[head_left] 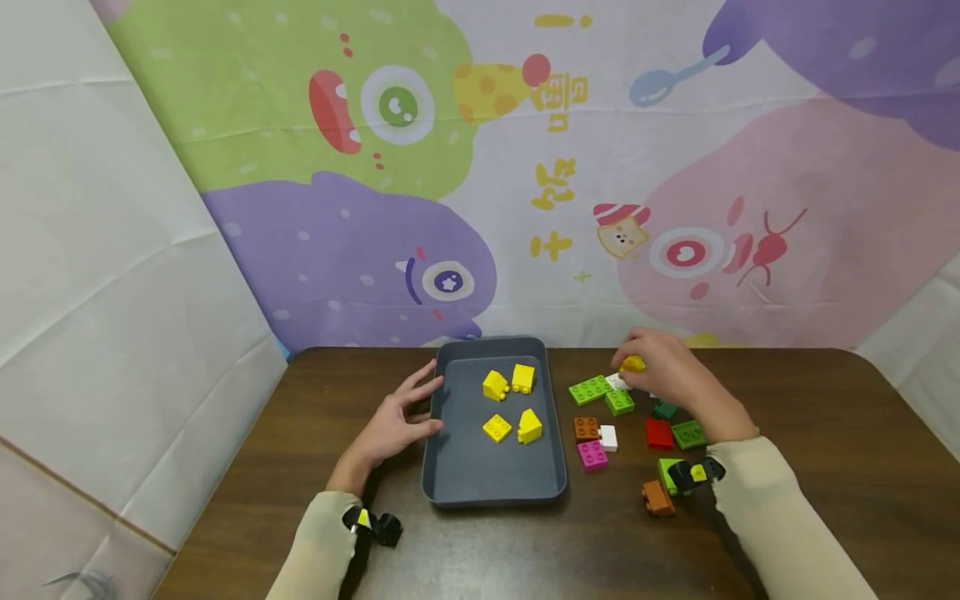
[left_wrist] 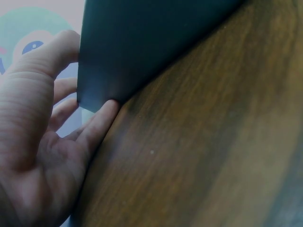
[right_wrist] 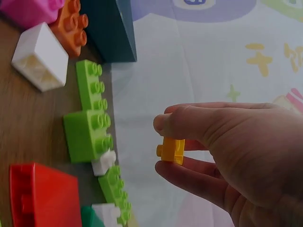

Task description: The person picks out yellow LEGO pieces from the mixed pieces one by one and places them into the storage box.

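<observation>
On the left side of the wooden table (head_left: 225, 517), your left hand (head_left: 390, 425) lies flat with its fingers straight and relaxed, holding nothing; the fingertips (left_wrist: 102, 120) touch the outer wall of the grey tray (head_left: 438, 433), probably so that it cannot slide. The tray is smooth, dull plastic, a shallow rectangle with rounded corners. Four yellow bricks (head_left: 510, 404) sit inside it, well apart from the other colours, which reads as sorting by colour; two of them have sloped tops, and all are glossy with round studs.

Just beside the tray on the right, loose bricks are scattered over the dark, grained wood: a long green brick (head_left: 590, 389), an orange brick (head_left: 586, 428), a white brick (head_left: 608, 437), a pink brick (head_left: 592, 455), a red brick (head_left: 659, 434) and others.

Further right, toward the back edge of the table, your right hand (head_left: 663, 371) is raised a little over that pile. Its thumb and fingers pinch a small yellow brick (right_wrist: 171, 150) by two opposite sides, so the studs stay uncovered. The hard plastic and square edges should make that light pinch secure enough.
</observation>
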`<control>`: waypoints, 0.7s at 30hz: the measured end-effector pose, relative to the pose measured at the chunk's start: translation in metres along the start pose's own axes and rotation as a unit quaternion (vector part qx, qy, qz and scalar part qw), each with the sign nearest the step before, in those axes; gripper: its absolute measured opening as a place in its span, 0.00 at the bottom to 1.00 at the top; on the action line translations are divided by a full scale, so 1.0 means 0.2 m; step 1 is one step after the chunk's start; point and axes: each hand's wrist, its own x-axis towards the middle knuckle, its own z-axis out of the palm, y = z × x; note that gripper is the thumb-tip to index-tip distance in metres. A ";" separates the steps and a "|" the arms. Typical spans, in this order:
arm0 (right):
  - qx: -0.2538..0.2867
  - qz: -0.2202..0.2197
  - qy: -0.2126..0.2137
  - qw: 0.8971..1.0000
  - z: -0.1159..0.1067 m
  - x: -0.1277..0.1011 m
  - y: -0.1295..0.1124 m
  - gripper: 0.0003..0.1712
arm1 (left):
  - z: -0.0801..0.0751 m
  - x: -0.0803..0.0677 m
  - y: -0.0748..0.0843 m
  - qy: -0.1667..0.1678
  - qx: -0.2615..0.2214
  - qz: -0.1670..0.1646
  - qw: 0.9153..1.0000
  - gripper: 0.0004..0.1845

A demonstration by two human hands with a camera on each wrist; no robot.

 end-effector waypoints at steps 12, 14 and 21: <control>0.002 -0.034 -0.002 0.999 -0.01 0.06 -0.09 0.05 | 0.00 0.00 0.00 -0.001 -0.004 -0.004 1.000 0.41; 0.002 -0.035 -0.002 0.999 0.00 0.07 -0.10 0.04 | 0.00 0.00 0.00 0.000 -0.002 -0.004 1.000 0.41; -0.006 -0.012 -0.017 1.000 0.00 0.10 -0.14 0.04 | 0.00 0.00 -0.01 0.002 0.003 0.000 1.000 0.41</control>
